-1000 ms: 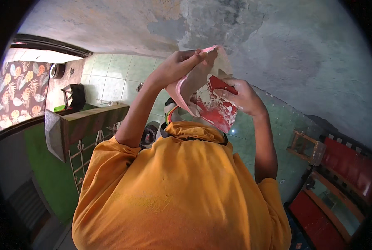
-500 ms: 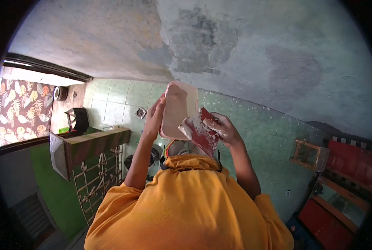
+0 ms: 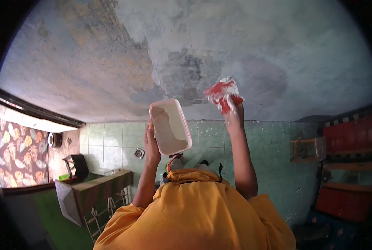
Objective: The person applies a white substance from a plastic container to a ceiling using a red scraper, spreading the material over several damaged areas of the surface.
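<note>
Head view: clock directions are read from the picture centre, 12 at the top edge, unless another reference is given.
Container: a pale, pink-rimmed rectangular container (image 3: 185, 123) sits just off centre toward 9 o'clock, open side facing the camera; a smear of residue coats its inside.
Container axis: the long axis runs from between 11 and 12 o'clock to between 5 and 6 o'clock.
Left hand: the left hand (image 3: 151, 143) supports the container at its 8 o'clock side; fingers press along the side wall, and any beneath are hidden.
Red spreader: the red spreader (image 3: 220, 89) is between 1 and 2 o'clock, apart from the container.
Spreader axis: the free end points roughly to 11 o'clock; white paste (image 3: 227, 80) masks the outline, so the long axis cannot be fixed. Wall contact cannot be told.
Right hand: the right hand (image 3: 234, 114) is at the spreader's 5 o'clock side, fingers clamped on it and paste-smeared.
Wall, done: the wall (image 3: 315, 62) is comparatively even and pale toward 2 o'clock; judged finished further than the rest.
Wall, left: a rough dark patch (image 3: 190, 68) at 12 o'clock and flaked areas between 10 and 11 o'clock appear uncoated. Work is judged partial.
Floor: green tiles (image 3: 211, 133) show white spots near the wall base.
</note>
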{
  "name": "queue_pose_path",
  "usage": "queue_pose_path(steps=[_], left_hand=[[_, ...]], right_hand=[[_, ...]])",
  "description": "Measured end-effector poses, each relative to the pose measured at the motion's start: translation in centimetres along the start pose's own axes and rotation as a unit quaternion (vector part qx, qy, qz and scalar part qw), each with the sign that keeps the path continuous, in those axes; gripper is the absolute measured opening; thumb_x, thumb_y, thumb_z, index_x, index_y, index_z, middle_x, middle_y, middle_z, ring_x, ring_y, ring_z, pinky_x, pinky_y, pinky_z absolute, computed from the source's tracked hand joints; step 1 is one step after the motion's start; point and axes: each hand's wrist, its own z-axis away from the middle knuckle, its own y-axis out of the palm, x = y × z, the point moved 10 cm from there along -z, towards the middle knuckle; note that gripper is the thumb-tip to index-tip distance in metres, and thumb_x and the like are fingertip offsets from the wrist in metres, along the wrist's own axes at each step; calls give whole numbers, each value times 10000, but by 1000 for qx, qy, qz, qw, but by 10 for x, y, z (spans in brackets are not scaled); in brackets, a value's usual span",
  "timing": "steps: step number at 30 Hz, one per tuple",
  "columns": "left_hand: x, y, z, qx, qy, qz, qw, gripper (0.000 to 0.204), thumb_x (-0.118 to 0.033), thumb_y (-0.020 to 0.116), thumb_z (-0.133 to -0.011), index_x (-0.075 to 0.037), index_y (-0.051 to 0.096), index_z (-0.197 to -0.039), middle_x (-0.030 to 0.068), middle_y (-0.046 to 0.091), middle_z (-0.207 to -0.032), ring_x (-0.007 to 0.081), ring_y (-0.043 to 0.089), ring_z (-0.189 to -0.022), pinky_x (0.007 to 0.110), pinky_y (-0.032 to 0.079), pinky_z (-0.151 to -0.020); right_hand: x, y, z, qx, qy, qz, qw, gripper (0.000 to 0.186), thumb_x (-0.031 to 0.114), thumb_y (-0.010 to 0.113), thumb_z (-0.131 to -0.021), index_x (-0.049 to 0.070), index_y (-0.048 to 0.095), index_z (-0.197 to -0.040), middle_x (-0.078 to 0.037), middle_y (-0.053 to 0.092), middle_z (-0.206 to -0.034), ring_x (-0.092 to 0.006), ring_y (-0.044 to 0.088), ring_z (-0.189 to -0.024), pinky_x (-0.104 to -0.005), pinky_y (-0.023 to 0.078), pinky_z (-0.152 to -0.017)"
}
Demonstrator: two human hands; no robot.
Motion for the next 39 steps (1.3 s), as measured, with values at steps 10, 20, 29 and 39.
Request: queue_pose_path(steps=[10,20,29,39], left_hand=[[-30,-32,-32,72,-36,8,997,594,-388,388,-1062,-13,353,-1522,128,480,-1463,219,456,-1336,352,381,-1099],[-27,-49,-61,124,-63,-6,990,624,-425,409,-1059,-6,359,-1519,127,485,-1459,208,464,-1318,341,390,-1083],[-19,-58,-66,132,-94,-5,987,636,-436,413,-1058,4,360,-1514,132,469,-1474,207,447,-1333,346,368,-1103],[-25,-46,-59,128,-46,-22,990,651,-446,426,-1053,14,365,-1509,139,456,-1485,220,443,-1345,347,358,-1112]], right_hand=[[98,78,-81,-147,-124,7,981,117,61,589,-943,-2,559,-1037,-121,649,-972,-223,678,-850,-419,603,-834],[161,70,-16,-194,-223,5,955,211,-24,600,-881,-108,574,-1073,-170,642,-1041,-274,683,-872,-398,646,-739],[74,22,-85,-248,-141,-5,958,122,-5,568,-898,-33,570,-1016,-139,641,-986,-209,665,-791,-389,633,-740],[247,136,25,-119,-491,180,844,227,59,572,-968,-72,584,-1154,-125,656,-1082,-181,665,-893,-325,563,-800]])
